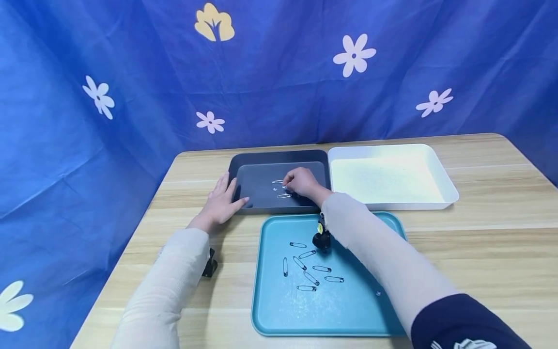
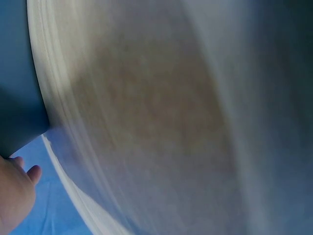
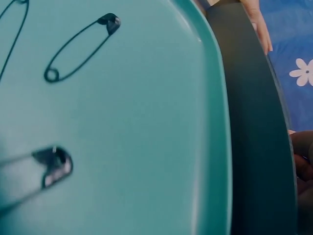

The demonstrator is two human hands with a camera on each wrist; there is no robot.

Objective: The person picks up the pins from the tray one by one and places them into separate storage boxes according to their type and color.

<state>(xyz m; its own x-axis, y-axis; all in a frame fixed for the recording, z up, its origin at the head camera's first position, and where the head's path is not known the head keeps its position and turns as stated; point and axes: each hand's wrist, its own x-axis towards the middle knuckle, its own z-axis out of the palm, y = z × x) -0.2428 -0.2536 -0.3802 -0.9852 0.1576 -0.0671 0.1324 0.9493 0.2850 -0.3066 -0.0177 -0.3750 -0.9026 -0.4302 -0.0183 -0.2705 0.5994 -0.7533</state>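
The surface point(image 1: 479, 252) carries a white tray point(image 1: 444, 186) at 2 o'clock, bare inside, a teal tray point(image 1: 279, 315) at 6 and a dark tray point(image 1: 261, 160) at 12, their rims nearly touching. The left hand point(image 1: 220, 203) lies flat with relaxed fingers on the dark tray's 9 o'clock rim; the right hand point(image 1: 302, 182), fingers curled, pinches a silver pin point(image 1: 284, 187) inside it, though its axis is too small to tell. The right wrist view alone shows black pins point(image 3: 80, 46) up close, one's long axis running from 2 to 8.
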